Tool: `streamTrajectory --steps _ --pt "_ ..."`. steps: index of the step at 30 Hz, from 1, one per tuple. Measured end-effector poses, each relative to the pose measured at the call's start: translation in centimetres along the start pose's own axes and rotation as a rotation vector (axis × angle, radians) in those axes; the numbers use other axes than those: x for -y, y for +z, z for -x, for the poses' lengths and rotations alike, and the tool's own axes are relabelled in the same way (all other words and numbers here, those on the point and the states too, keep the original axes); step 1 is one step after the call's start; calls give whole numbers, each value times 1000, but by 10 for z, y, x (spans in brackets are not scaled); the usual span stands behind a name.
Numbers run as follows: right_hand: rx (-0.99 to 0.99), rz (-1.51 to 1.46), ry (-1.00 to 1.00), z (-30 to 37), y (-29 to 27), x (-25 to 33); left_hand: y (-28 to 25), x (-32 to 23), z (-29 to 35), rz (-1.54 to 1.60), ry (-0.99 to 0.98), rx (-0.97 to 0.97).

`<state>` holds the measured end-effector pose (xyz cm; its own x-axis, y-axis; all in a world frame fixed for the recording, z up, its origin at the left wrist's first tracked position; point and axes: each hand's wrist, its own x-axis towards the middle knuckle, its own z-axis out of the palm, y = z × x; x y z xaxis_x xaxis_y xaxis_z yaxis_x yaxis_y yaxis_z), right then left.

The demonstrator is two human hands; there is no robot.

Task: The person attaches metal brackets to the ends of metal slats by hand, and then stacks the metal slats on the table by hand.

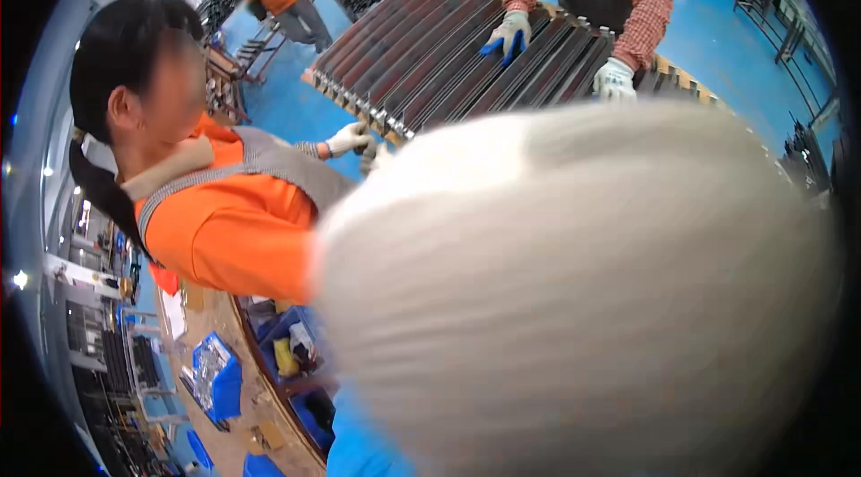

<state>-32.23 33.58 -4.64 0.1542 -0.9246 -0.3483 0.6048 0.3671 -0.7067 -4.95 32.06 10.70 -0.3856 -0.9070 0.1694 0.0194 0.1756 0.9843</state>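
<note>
A stack of long dark metal strips lies on a wooden pallet in the upper middle, across the blue floor; a big blurred pale shape, likely a gloved hand held close to the camera, fills the lower right, which hand and how its fingers stand I cannot tell; a co-worker's blue-and-white gloved hand rests on the strips; another person's gloved hand grips their near end.

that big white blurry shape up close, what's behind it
Above the white blur, dark metal strips and a co-worker's gloved hands show. Whatever lies behind it is hidden.
</note>
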Motion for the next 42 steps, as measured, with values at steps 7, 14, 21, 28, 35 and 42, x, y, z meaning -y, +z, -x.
streamTrajectory --steps 7,14,21,28,35,42 --pt "-99 -9 0 -13 -17 -18 72 7 17 -212 230 285" --pt "-34 -73 -10 -8 -68 -7 130 -4 -30 -520 276 531" --pt "-226 238 -226 24 -4 5 109 -58 -38 -646 325 743" --pt "-85 574 -506 0 1 -17 98 95 -20 -745 277 114" --pt "-47 43 -77 -32 -16 -43 87 143 -26 -899 131 57" --pt "-180 75 -164 -56 17 -47 55 161 -52 -817 190 72"
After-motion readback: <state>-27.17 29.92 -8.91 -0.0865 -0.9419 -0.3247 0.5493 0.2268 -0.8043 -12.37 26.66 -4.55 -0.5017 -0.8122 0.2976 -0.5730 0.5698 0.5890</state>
